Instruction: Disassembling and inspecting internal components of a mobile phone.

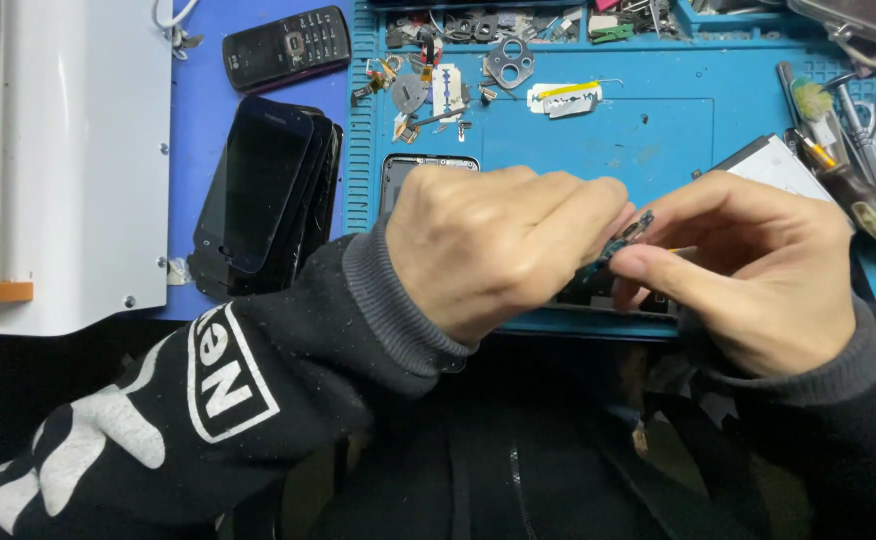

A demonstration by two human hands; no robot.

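Left hand and right hand both pinch small phone part over blue mat; phone stack left

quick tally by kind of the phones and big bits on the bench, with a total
keypad phone: 1
stack of dark touchscreen phones: 1 stack, number in it unclear
opened phone on the blue mat: 1
small part pinched between left hand and right hand: 1
razor blade: 1
total: 5
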